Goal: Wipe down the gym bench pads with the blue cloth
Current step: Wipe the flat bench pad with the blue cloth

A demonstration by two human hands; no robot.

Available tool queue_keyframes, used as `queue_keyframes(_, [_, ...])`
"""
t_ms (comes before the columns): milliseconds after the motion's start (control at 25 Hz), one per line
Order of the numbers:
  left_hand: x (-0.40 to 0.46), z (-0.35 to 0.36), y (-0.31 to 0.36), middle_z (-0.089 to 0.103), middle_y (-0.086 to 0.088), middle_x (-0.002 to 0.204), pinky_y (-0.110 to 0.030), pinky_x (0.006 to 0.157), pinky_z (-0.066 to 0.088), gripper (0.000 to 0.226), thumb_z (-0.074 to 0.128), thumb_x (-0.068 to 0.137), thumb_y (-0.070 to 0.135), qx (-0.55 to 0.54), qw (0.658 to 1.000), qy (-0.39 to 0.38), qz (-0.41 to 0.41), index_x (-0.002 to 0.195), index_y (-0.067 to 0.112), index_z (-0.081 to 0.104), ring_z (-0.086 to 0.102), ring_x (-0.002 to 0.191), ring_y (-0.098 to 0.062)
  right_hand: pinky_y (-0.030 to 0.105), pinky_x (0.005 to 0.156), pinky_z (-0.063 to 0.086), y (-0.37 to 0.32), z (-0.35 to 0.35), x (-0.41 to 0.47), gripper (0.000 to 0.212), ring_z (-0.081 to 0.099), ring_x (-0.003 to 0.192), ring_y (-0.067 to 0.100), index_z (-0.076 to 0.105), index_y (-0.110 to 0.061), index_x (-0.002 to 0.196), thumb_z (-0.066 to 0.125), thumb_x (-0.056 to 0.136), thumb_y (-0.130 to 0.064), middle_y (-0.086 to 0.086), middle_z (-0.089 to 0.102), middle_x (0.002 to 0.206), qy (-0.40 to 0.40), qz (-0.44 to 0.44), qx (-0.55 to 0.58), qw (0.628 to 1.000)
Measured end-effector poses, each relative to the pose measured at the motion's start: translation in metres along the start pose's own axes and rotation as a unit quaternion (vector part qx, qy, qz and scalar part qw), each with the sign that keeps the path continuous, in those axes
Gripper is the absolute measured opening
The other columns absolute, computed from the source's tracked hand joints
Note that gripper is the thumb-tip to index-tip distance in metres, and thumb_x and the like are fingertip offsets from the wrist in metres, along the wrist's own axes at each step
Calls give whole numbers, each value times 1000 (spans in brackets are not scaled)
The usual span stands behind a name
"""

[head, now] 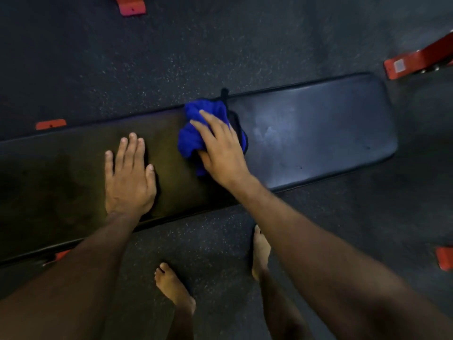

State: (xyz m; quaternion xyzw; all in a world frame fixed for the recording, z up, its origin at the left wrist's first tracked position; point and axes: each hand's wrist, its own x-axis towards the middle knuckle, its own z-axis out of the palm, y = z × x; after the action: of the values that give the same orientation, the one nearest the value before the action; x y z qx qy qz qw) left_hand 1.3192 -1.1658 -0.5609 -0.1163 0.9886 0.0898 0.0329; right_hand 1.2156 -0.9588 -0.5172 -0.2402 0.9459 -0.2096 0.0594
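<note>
A black gym bench runs across the view from left to right. Its long pad [61, 173] is on the left and a shorter pad [318, 133] on the right, with a narrow gap between them. A crumpled blue cloth [193, 133] lies at that gap. My right hand [220, 148] presses down on the cloth, fingers spread over it, and hides its right part. My left hand [128, 175] rests flat on the long pad, fingers apart, holding nothing.
Dark speckled rubber floor surrounds the bench. Red frame feet show at the top left [131, 6], top right [416, 60], right edge [445, 257] and behind the long pad [50, 124]. My bare feet [174, 285] stand on the floor just in front of the bench.
</note>
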Motion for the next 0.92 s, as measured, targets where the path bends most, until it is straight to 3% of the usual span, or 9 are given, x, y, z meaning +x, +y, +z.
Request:
queue_keyframes(120, [-7, -16, 13, 17, -11, 170, -55, 126, -5, 69, 25, 99, 38, -14, 999, -25, -29, 160, 6, 25, 9, 158, -25, 56, 109, 36, 41, -45, -78, 62, 39, 139, 34, 50, -7, 142, 63, 81, -6, 17, 39, 153, 63, 63, 43, 995])
queue_keyframes(240, [28, -9, 107, 18, -9, 170, -44, 125, -14, 67, 30, 101, 41, -40, 996, -4, 80, 161, 11, 24, 9, 158, -24, 54, 113, 33, 124, -93, -80, 55, 37, 139, 33, 48, -10, 143, 60, 90, -17, 15, 37, 154, 111, 131, 25, 985])
queue_keyframes(320, [65, 5, 182, 16, -7, 171, -48, 127, -5, 67, 28, 103, 43, -65, 989, -11, 129, 162, 12, 22, 9, 158, -21, 55, 114, 31, 168, -103, -49, 55, 34, 142, 33, 46, -13, 145, 57, 93, -25, 13, 34, 157, 78, 123, -2, 989])
queue_keyframes(400, [89, 24, 217, 17, -4, 171, -50, 128, 3, 67, 25, 103, 45, -36, 993, -17, 107, 162, 12, 23, 11, 158, -19, 59, 114, 28, 190, -95, -19, 58, 29, 146, 32, 43, -19, 149, 57, 93, -33, 9, 30, 160, 16, 99, -39, 994])
queue_keyframes(520, [91, 40, 214, 22, -3, 170, -51, 127, 10, 64, 25, 104, 41, 3, 995, 4, 95, 161, 12, 27, 16, 157, -19, 67, 115, 12, 208, -72, 6, 67, 12, 151, 31, 34, -35, 152, 47, 90, -58, 0, 20, 164, -27, 101, -123, 987])
queue_keyframes(640, [89, 38, 213, 22, -2, 169, -52, 126, 12, 62, 25, 104, 38, 9, 994, 14, 108, 160, 13, 21, 18, 157, -19, 71, 113, 8, 204, -60, 23, 74, 11, 151, 34, 34, -39, 150, 41, 84, -71, 2, 21, 164, 2, 141, -132, 981])
queue_keyframes(920, [90, 32, 212, 13, 2, 170, -47, 128, 5, 62, 21, 100, 32, -10, 994, -13, 109, 160, 16, 17, 10, 158, -15, 67, 114, 15, 161, -44, 17, 68, 15, 151, 29, 41, -32, 148, 43, 88, -63, 2, 21, 164, 1, 48, -135, 990])
